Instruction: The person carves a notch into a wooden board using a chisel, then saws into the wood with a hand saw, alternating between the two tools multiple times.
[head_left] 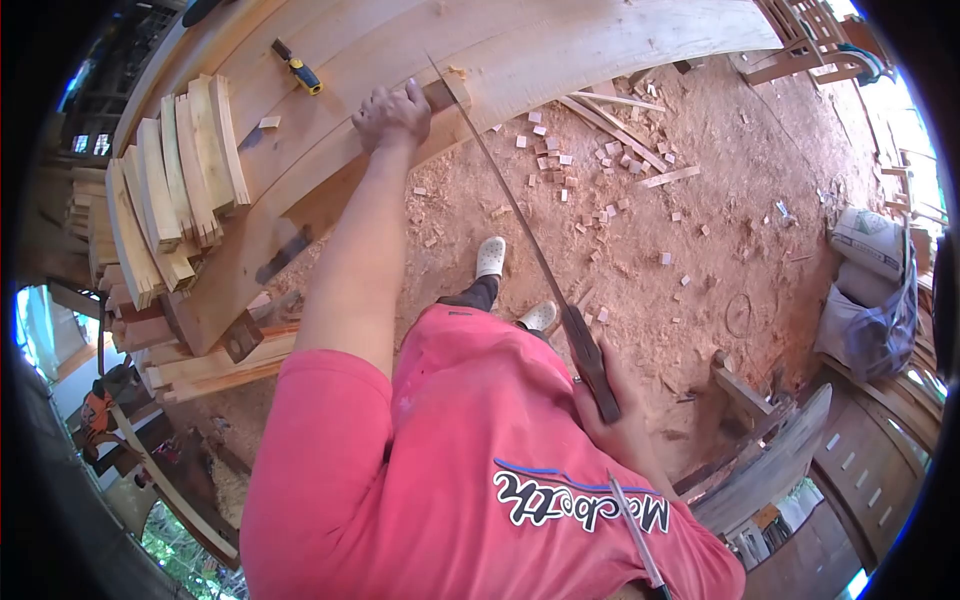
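A wooden piece (pixel 438 97) lies at the bench's edge, with my left hand (pixel 392 118) closed over it. Its end shows between my thumb and the blade. The handsaw (pixel 510 195) has a long thin blade that slants from the wooden piece down to a dark handle near my body. My right hand (pixel 612 400) is wrapped round that handle, its fingers partly hidden by it. The blade's upper part crosses beside the end of the wooden piece. The wide pale wooden bench (pixel 350 60) runs under my left hand.
Curved wooden pieces (pixel 185 170) are stacked at the left. A yellow-and-black tool (pixel 300 75) lies on the bench. Small offcuts (pixel 565 160), strips (pixel 620 135) and sawdust cover the floor. Sacks (pixel 868 243) stand at the right; a pencil-like tool (pixel 636 530) hangs at my shirt.
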